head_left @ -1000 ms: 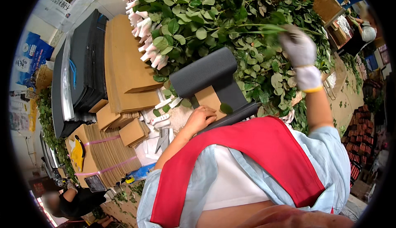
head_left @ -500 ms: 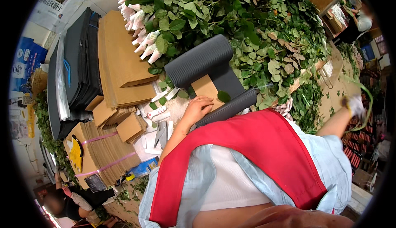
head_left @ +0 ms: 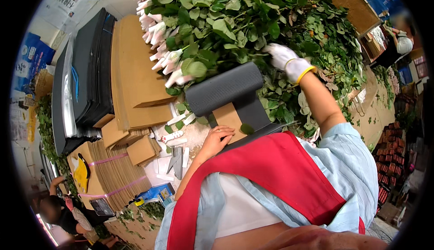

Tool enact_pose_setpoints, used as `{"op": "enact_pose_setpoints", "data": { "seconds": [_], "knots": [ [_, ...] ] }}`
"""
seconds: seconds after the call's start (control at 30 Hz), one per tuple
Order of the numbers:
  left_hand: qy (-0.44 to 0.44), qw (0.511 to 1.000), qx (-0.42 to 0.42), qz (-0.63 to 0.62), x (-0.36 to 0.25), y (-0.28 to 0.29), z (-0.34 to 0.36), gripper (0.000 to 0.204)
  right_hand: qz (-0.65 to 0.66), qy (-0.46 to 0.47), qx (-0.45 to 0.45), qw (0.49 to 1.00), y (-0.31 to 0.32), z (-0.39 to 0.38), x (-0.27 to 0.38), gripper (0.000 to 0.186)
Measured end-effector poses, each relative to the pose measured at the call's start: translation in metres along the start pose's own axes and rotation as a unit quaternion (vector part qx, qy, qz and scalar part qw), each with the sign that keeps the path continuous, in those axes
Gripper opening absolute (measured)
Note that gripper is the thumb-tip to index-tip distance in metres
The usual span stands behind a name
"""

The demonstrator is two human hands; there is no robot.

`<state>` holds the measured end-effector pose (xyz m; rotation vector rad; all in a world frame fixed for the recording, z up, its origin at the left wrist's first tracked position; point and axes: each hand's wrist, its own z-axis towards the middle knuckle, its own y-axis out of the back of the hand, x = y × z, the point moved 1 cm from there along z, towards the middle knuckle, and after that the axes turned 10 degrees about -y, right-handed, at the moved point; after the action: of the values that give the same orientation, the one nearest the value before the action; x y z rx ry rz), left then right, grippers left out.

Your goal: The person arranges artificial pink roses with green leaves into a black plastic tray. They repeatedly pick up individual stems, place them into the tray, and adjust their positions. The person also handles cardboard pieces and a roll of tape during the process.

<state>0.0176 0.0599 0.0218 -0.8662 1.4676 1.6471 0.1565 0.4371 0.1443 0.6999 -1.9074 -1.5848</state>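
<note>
A head-worn fisheye view looks down on a person in a pale blue shirt and red apron (head_left: 275, 182) at a cluttered work bench (head_left: 192, 137).

The right hand (head_left: 285, 61), in a white knit glove with a yellow cuff, reaches up into a large heap of green leafy rose stems (head_left: 235, 19) whose buds are wrapped in white netting along the heap's left edge. Its fingers (head_left: 273, 50) curl down among the leaves; whether they grasp a stem cannot be told, since foliage hides the tips.

The bare left hand (head_left: 217, 139) rests lower, fingers released and flat, touching a small brown cardboard piece (head_left: 228, 119) that lies on a dark grey corrugated sheet (head_left: 230, 91). That sheet stretches from the apron up toward the stems.

The stems lie ahead of and above both hands, their long axes running roughly left to right, buds leftward. The right hand is in among them; the left is well short.

To the left are stacks of flat brown cardboard (head_left: 135, 69) and black sheets (head_left: 88, 69). Another person (head_left: 58, 209) crouches at lower left.
</note>
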Motion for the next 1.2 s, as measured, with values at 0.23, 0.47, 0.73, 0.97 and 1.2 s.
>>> {"op": "enact_pose_setpoints", "data": {
  "seconds": [0.23,0.47,0.73,0.97,1.2],
  "knots": [
    [-0.005,1.0,-0.002,-0.011,0.004,-0.001,0.0,0.018,-0.014,0.024,-0.254,0.967,0.04,0.04,0.035,0.02],
    [-0.036,0.999,-0.019,0.007,0.002,-0.002,-0.002,0.017,-0.073,0.049,-0.368,0.926,0.117,0.013,0.048,0.046],
    [0.113,0.831,-0.078,-0.538,0.008,0.027,0.014,0.048,-0.103,-0.082,-0.025,0.991,0.078,-0.187,0.01,0.043],
    [-0.001,0.994,0.112,0.004,-0.006,0.012,0.012,0.044,0.246,-0.004,-0.081,0.966,0.004,-0.05,-0.002,0.038],
    [0.13,0.984,0.064,-0.107,-0.005,0.012,0.0,0.043,-0.02,-0.146,-0.055,0.988,0.056,-0.007,-0.017,0.018]
  ]
}}
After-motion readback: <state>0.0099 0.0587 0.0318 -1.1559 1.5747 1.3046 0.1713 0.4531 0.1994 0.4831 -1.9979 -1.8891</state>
